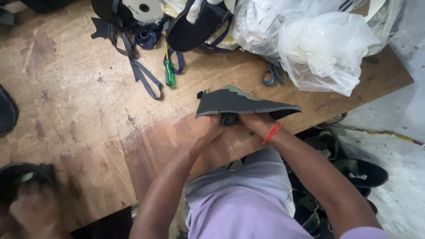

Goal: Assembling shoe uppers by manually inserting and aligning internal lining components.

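You've got both your left hand (204, 129) and right hand (256, 120) gripping the camo shoe upper (241, 102) just below the green screwdriver (169, 76), so it could probably slip off the table edge (310, 116).

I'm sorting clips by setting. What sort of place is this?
Probably a small shoe-making workshop: both hands hold a camouflage shoe upper over a worn wooden table, with strap webbing, scissors and more uppers on the floor.
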